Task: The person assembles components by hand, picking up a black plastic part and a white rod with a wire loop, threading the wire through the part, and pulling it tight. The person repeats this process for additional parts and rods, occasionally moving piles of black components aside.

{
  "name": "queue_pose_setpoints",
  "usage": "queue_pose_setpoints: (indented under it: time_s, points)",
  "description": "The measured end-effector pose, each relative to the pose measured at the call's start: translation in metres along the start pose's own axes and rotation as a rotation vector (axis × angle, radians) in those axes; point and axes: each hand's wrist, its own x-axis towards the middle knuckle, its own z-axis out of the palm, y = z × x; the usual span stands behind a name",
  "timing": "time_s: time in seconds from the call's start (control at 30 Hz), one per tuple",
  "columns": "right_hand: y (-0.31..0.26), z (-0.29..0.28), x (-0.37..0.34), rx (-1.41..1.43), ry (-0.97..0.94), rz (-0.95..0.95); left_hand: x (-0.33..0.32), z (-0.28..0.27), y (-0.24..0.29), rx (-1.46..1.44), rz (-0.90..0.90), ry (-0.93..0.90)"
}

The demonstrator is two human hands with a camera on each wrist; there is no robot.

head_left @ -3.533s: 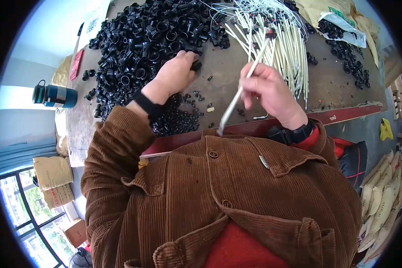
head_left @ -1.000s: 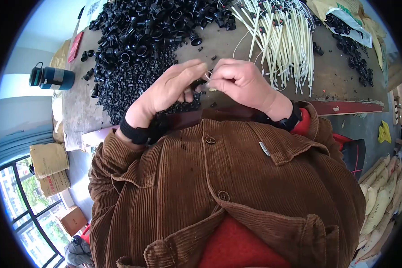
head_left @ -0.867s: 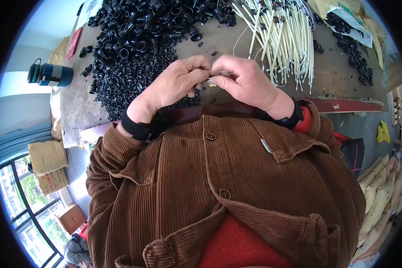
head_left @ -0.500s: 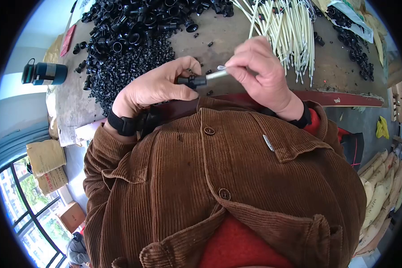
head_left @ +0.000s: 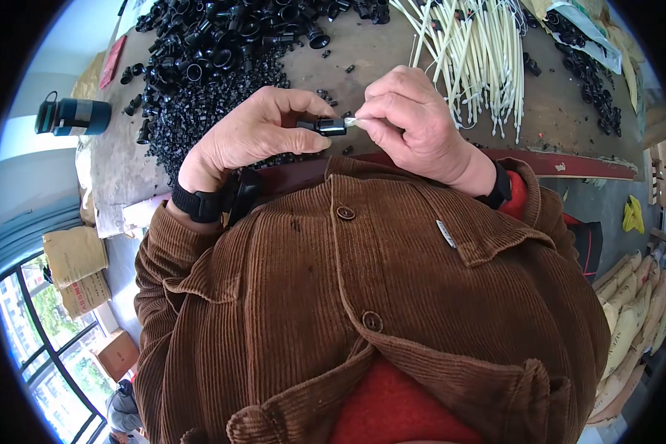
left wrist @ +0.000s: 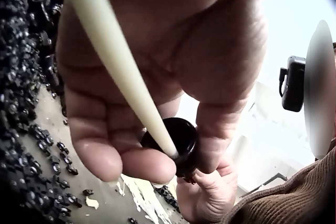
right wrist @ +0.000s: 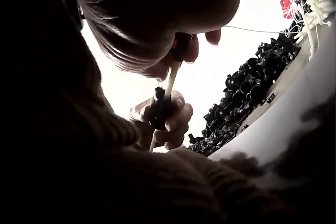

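Fingers and thumb of your L hand (head_left: 255,133) are curled round the black fitting (head_left: 331,127), thumb on the side nearer your jacket (head_left: 288,259), fingertips opposite. Your R hand (head_left: 418,122) has thumb and fingertips pinched tog. at the pale end poking from the fitting; its other fingers are bent in. Taking the black heap (head_left: 233,37) as landmark: the fitting is R of it and closer to you, held up btwn your two hands. L wrist view shows a pale tube (left wrist: 121,61) slanting across your L palm, its lower end at the open mouth of the fitting (how deep it goes, can't tell). R wrist view has a dark piece w/ a reddish tint (right wrist: 181,45) at your R fingers, w/ a pale length btwn it and the fitting; that view is v. dark, so finer detail's lost.

Small black bits (head_left: 214,118) spread on your side of the heap, some loose to its R. Tube bundle (head_left: 488,66) lies well to R of the heap, dark bits among its far ends; more black parts (head_left: 599,96) sit further R. Bottle (head_left: 85,117) is L of the heap, red packet (head_left: 112,61) btwn them, a bit farther from you.
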Motion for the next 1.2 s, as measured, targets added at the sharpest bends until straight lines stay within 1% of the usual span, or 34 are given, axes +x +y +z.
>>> queue_pose_setpoints:
  time_s: [0.13, 0.3, 0.4, 0.43, 0.53, 0.57, 0.67, 0.7, 0.8, 0.83, 0.93, 0.97, 1.07, 1.1, 1.2]
  points:
    - [0.001, 0.005, -0.001, 0.034, -0.005, -0.005, -0.001, 0.000, 0.002, 0.101, 0.018, 0.014]
    - [0.006, 0.008, -0.005, 0.033, -0.053, -0.067, -0.001, 0.001, 0.003, 0.039, -0.048, 0.025]
    - [-0.009, 0.005, -0.005, 0.011, -0.430, 0.357, 0.001, 0.004, 0.001, 0.213, -0.021, 0.062]
    - [-0.007, 0.004, -0.003, 0.009, -0.432, 0.359, 0.003, 0.007, -0.001, 0.211, -0.020, 0.061]
    - [0.001, 0.000, 0.001, 0.034, -0.537, 0.345, 0.007, 0.018, -0.011, 0.287, 0.176, 0.138]
    - [0.001, 0.001, 0.000, 0.034, -0.539, 0.345, 0.009, 0.019, -0.011, 0.285, 0.177, 0.139]
    - [0.000, 0.008, -0.007, 0.149, -0.409, 0.306, 0.013, 0.020, -0.007, 0.421, 0.129, 0.218]
    - [0.001, 0.008, -0.007, 0.145, -0.408, 0.301, 0.015, 0.020, -0.007, 0.425, 0.134, 0.220]
    - [0.003, 0.011, -0.009, 0.238, -0.400, 0.430, 0.018, 0.021, -0.018, 0.379, 0.391, 0.239]
    - [0.002, 0.011, -0.010, 0.242, -0.398, 0.436, 0.017, 0.020, -0.016, 0.377, 0.385, 0.234]
    - [-0.001, 0.006, -0.008, 0.210, -0.551, 0.540, 0.013, 0.013, -0.003, 0.455, 0.137, 0.139]
    - [-0.002, 0.006, -0.007, 0.208, -0.550, 0.538, 0.014, 0.012, -0.003, 0.457, 0.139, 0.140]
    - [-0.005, 0.005, -0.005, 0.205, -0.636, 0.605, 0.017, 0.013, -0.002, 0.844, 0.384, 0.126]
    - [-0.005, 0.006, -0.007, 0.201, -0.630, 0.603, 0.018, 0.016, -0.002, 0.850, 0.388, 0.124]
    - [-0.005, 0.011, -0.013, 0.198, -0.548, 0.492, 0.017, 0.025, 0.002, 1.318, 0.496, 0.044]
